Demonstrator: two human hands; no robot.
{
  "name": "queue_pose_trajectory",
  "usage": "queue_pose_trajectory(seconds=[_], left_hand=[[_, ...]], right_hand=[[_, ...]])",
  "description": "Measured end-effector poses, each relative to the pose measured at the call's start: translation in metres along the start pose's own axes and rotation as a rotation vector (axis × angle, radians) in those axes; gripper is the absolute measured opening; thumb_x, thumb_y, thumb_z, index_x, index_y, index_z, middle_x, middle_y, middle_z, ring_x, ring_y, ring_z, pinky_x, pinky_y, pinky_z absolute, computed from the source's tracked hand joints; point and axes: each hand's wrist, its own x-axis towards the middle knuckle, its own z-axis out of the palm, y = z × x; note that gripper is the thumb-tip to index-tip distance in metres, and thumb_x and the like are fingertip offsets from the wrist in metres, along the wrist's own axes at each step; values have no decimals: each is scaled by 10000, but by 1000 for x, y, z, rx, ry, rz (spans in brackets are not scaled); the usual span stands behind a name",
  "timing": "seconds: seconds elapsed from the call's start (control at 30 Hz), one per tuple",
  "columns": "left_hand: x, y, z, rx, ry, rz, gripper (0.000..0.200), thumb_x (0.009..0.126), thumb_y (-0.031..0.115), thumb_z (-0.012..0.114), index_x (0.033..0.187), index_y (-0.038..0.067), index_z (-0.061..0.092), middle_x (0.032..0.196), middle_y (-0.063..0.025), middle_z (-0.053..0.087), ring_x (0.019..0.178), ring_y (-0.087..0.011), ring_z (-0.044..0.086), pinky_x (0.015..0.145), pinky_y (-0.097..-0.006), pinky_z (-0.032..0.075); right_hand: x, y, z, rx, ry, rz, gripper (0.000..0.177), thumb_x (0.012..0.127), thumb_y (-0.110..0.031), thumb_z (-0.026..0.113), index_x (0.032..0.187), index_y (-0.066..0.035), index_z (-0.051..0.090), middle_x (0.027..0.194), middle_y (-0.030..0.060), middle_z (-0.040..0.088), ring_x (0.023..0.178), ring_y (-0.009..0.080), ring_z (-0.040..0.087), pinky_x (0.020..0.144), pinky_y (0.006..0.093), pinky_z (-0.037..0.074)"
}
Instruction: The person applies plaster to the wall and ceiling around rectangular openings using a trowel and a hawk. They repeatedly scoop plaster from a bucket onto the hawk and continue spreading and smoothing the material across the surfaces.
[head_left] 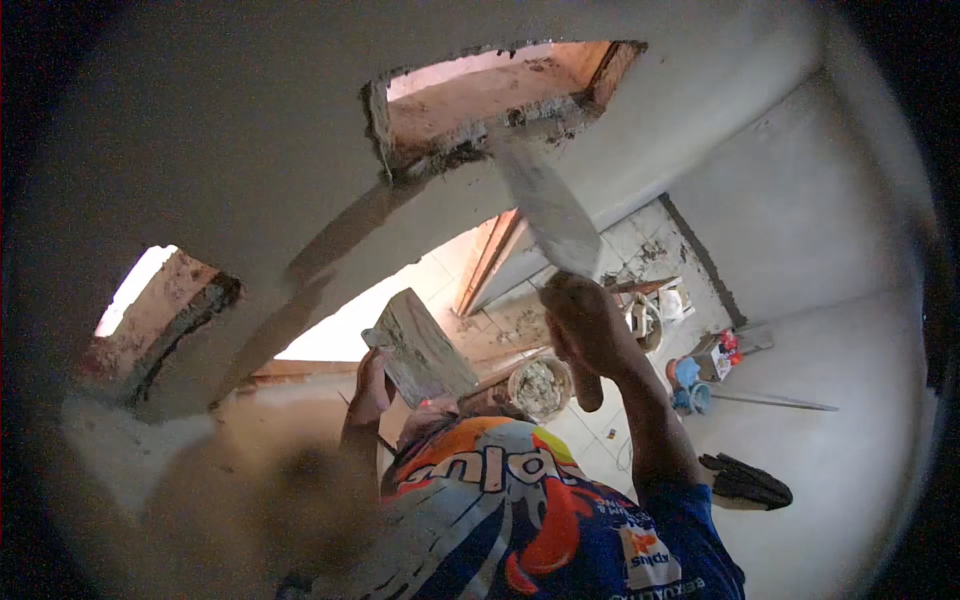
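My right hand [580, 315] grips a trowel [550, 205] by its handle, which pokes out below the fist. The trowel's blade reaches up to the rough lower edge of a rectangular wall opening [470, 105], where its tip appears to touch wet mortar. In my left hand [371, 388], lower down and to the left, is a mortar-smeared rectangular board [420, 348], held tilted. How the left fingers hold its underside is partly hidden. A darker, damp-looking strip [335, 235] runs down the grey plaster from the opening's corner.
A second wall opening [165, 300] lies at the left. Below me stand a bucket of mortar [541, 388] and another bucket [645, 325] on the tiled floor. Blue items [690, 385], a long thin rod [775, 402] and a dark cloth-like thing [748, 482] are at the right.
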Motion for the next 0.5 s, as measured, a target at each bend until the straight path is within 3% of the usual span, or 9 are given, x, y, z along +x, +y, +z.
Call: queue_pose_trajectory(seconds=[0.03, 0.1, 0.17, 0.2, 0.23, 0.3, 0.37, 0.43, 0.5], left_hand=[[-1, -2, -6, 12, -2, 9, 525, 829, 340, 479, 1229, 16, 374, 1174, -124, 490, 1067, -251, 499, 894, -394, 422], [-2, -10, -24, -10, -183, 132, 519, 833, 348, 500, 1219, 20, 384, 1168, -118, 493, 1054, -252, 505, 887, -403, 425], [-7, -7, -27, 36, -13, 82, 409, 849, 276, 495, 1166, 24, 442, 1141, -114, 516, 1024, -250, 517, 875, -406, 428], [-6, -6, -29, 41, 81, 16, 395, 849, 262, 491, 1161, 24, 449, 1138, -117, 519, 1023, -249, 517, 878, -403, 424], [-4, -6, -31, 40, 178, -42, 381, 849, 249, 486, 1156, 25, 456, 1135, -119, 522, 1022, -249, 518, 882, -399, 420], [-7, -4, -26, -40, 188, -15, 356, 842, 198, 454, 1150, 20, 458, 1115, -116, 533, 1008, -243, 525, 877, -386, 421], [-13, -3, -19, -105, 211, 7, 338, 836, 147, 421, 1145, 16, 460, 1094, -113, 543, 994, -237, 532, 873, -372, 422], [-14, 3, -9, -49, 345, -87, 355, 855, 221, 457, 1150, 25, 455, 1091, -126, 538, 999, -253, 525, 869, -385, 424], [-27, 17, -11, 1466, 32, 244, 351, 747, 190, 574, 1059, 35, 531, 1045, -166, 556, 987, -264, 537, 857, -381, 423]], right_hand=[[-2, 18, -3, 7, 5, -12, 265, 881, -259, 443, 782, -13, 452, 602, 64, 500, 521, 147, 497, 498, 309, 395], [-5, 69, 0, 416, 188, 44, 228, 876, -220, 455, 825, -7, 517, 589, 54, 526, 499, 154, 501, 473, 293, 431], [-4, 138, 4, 101, 287, 355, 251, 866, -223, 459, 813, 12, 530, 613, 69, 541, 519, 157, 467, 489, 324, 422], [-12, 124, 0, -39, 236, 587, 279, 845, -241, 499, 784, 29, 530, 626, 87, 563, 520, 158, 455, 487, 341, 414], [-23, 106, 4, 52, 317, 324, 296, 824, -259, 538, 738, 24, 535, 585, 86, 545, 512, 152, 456, 472, 342, 403], [-24, 138, 10, -80, 224, 487, 345, 815, -291, 561, 688, 27, 525, 522, 75, 505, 492, 151, 454, 455, 336, 396], [-31, 128, 7, 95, 162, 386, 383, 815, -321, 561, 658, 27, 525, 507, 77, 489, 484, 155, 462, 460, 344, 398], [-28, 123, 11, 289, 106, 284, 422, 814, -351, 560, 628, 26, 524, 492, 79, 473, 475, 158, 471, 466, 352, 399], [-18, 148, 21, 174, 7, 254, 462, 804, -412, 562, 648, 23, 543, 497, 121, 497, 463, 216, 510, 494, 367, 418]])
